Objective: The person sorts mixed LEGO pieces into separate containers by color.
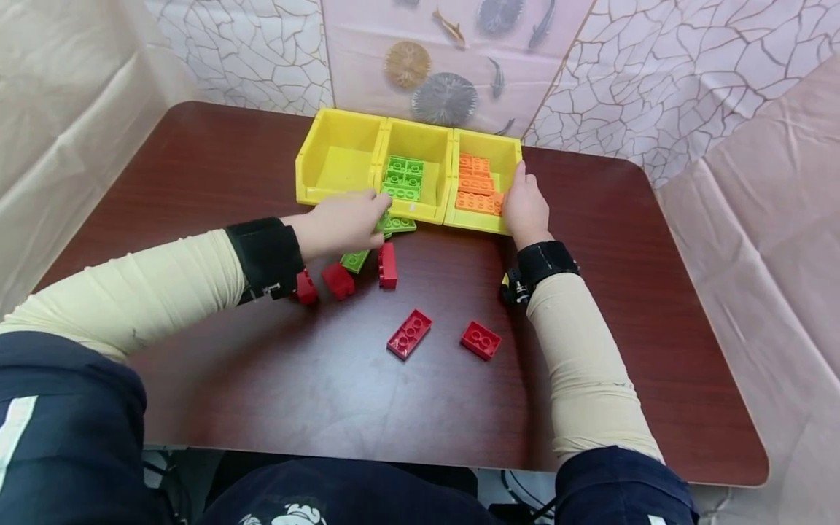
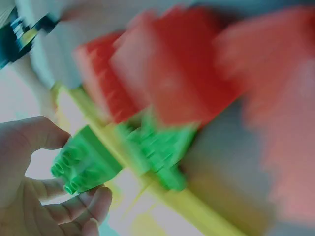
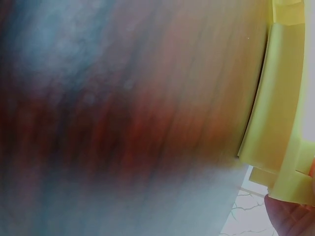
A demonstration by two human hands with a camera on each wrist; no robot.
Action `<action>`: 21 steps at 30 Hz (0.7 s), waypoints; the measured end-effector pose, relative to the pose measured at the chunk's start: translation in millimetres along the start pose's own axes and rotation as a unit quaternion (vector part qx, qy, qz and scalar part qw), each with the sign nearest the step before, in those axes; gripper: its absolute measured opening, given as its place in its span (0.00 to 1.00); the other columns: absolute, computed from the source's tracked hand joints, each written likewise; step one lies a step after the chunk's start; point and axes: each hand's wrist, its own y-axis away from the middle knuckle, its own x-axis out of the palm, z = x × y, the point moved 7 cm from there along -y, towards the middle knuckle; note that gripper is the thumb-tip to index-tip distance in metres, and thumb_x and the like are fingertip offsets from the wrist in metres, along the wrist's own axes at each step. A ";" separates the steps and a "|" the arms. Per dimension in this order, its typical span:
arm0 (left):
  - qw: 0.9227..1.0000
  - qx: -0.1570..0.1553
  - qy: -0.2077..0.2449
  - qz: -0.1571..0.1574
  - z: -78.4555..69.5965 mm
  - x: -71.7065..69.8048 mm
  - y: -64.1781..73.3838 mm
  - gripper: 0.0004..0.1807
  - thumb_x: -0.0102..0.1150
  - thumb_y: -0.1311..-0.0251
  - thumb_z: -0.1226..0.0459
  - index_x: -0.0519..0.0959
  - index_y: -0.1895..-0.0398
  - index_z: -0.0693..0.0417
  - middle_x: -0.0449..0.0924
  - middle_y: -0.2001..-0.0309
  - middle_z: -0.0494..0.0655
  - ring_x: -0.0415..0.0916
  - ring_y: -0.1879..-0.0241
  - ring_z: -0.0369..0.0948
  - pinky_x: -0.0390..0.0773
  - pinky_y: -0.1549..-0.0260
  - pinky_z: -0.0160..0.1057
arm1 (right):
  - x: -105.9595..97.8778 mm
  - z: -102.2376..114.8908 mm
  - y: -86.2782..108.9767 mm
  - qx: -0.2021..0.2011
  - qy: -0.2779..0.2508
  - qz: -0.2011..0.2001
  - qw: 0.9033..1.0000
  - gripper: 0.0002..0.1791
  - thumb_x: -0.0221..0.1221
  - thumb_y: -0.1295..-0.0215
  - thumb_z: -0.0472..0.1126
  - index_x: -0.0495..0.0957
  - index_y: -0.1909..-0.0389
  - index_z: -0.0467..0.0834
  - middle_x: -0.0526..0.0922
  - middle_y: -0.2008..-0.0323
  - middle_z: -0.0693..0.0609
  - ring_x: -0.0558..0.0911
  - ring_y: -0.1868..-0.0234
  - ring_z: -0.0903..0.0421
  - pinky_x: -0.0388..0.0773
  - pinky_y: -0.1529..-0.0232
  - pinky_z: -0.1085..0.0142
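Observation:
My left hand point(image 1: 341, 222) reaches to the front of the middle yellow bin. In the left wrist view it pinches a green toy brick point(image 2: 88, 160) between thumb and fingers, over the bin's front edge. Loose green bricks point(image 1: 355, 261) lie below that hand, partly hidden by it. At the far right, my right hand point(image 1: 527, 208) grips the side wall of the right yellow bin point(image 1: 482, 222); some of its fingers are hidden. Orange bricks point(image 1: 475, 184) lie in this bin, and green bricks point(image 1: 403, 177) lie in the middle bin point(image 1: 436, 171).
The left yellow bin point(image 1: 337, 160) adjoins the other two at the table's back. Several red bricks point(image 1: 409, 334) are scattered on the brown table point(image 1: 315, 386), some close under my left wrist. A patterned cloth wall point(image 1: 262, 51) rises behind the bins.

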 end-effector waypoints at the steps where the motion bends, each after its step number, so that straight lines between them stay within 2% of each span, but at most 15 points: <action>1: 1.000 0.010 0.020 -0.017 -1.6 -9.5 -4.2 0.18 0.56 0.44 0.62 0.65 0.54 0.59 0.69 0.64 0.52 0.69 0.67 0.47 0.72 0.68 0.44 | -0.9 -1.1 -0.1 0.002 -0.001 0.001 1.000 0.33 0.35 0.26 0.41 0.31 0.27 0.45 0.59 0.36 0.38 0.70 0.45 0.42 0.67 0.47 0.48; 3: 0.997 0.029 0.049 -0.050 -3.6 -27.3 -14.4 0.18 0.56 0.45 0.65 0.64 0.53 0.62 0.68 0.63 0.53 0.67 0.66 0.47 0.71 0.65 0.44 | -2.2 -2.8 -0.2 0.006 -0.004 0.005 1.000 0.34 0.36 0.26 0.41 0.30 0.27 0.46 0.58 0.35 0.39 0.70 0.45 0.42 0.66 0.46 0.49; 5: 0.994 0.045 0.059 -0.078 -4.8 -42.9 -27.4 0.17 0.55 0.45 0.68 0.64 0.54 0.63 0.67 0.62 0.54 0.66 0.65 0.48 0.69 0.63 0.44 | -3.4 -4.0 0.0 0.008 -0.009 0.005 1.000 0.34 0.36 0.26 0.41 0.31 0.27 0.46 0.58 0.35 0.39 0.70 0.45 0.43 0.66 0.45 0.49; 7: 0.993 0.055 0.048 -0.095 -4.6 -53.5 -42.8 0.13 0.53 0.42 0.68 0.66 0.56 0.64 0.65 0.61 0.55 0.65 0.66 0.48 0.68 0.65 0.44 | -4.5 -4.9 -0.2 0.010 -0.013 0.004 1.000 0.34 0.36 0.26 0.41 0.31 0.27 0.47 0.59 0.35 0.39 0.70 0.45 0.43 0.66 0.45 0.49; 10: 0.992 0.070 0.014 -0.105 -3.5 -62.0 -68.0 0.09 0.50 0.38 0.67 0.69 0.59 0.64 0.63 0.60 0.56 0.65 0.68 0.48 0.68 0.66 0.44 | -5.8 -6.0 0.1 0.013 -0.015 -0.003 1.000 0.33 0.37 0.26 0.41 0.33 0.27 0.47 0.60 0.36 0.40 0.70 0.46 0.43 0.66 0.45 0.49; 13: 0.993 0.060 -0.015 -0.103 3.3 -61.7 -91.7 0.10 0.50 0.36 0.65 0.71 0.58 0.64 0.63 0.57 0.58 0.68 0.66 0.50 0.70 0.64 0.47 | -4.4 -6.7 0.2 0.015 -0.012 -0.003 1.000 0.33 0.36 0.26 0.41 0.33 0.26 0.47 0.60 0.36 0.40 0.70 0.46 0.44 0.67 0.45 0.50; 15: 0.993 0.042 -0.043 -0.097 10.5 -58.3 -105.4 0.10 0.50 0.35 0.64 0.74 0.57 0.63 0.66 0.56 0.60 0.69 0.61 0.53 0.68 0.58 0.49 | -2.7 -6.0 0.4 0.015 -0.012 0.000 1.000 0.33 0.37 0.26 0.41 0.33 0.26 0.48 0.60 0.36 0.41 0.70 0.47 0.45 0.67 0.45 0.51; 18: 0.992 0.012 -0.089 -0.089 22.4 -50.5 -121.8 0.11 0.50 0.34 0.62 0.79 0.59 0.60 0.71 0.54 0.59 0.65 0.55 0.54 0.62 0.53 0.50 | -1.4 -4.0 0.6 0.012 -0.008 0.001 1.000 0.32 0.36 0.26 0.41 0.33 0.26 0.48 0.59 0.36 0.41 0.70 0.47 0.45 0.67 0.45 0.52; 21: 0.989 -0.007 -0.119 -0.083 31.2 -42.5 -135.7 0.13 0.47 0.33 0.61 0.82 0.61 0.57 0.73 0.53 0.57 0.60 0.54 0.54 0.58 0.53 0.50 | -2.6 -3.7 1.4 0.015 -0.010 -0.001 1.000 0.33 0.36 0.26 0.41 0.33 0.26 0.48 0.59 0.36 0.42 0.70 0.46 0.46 0.66 0.44 0.52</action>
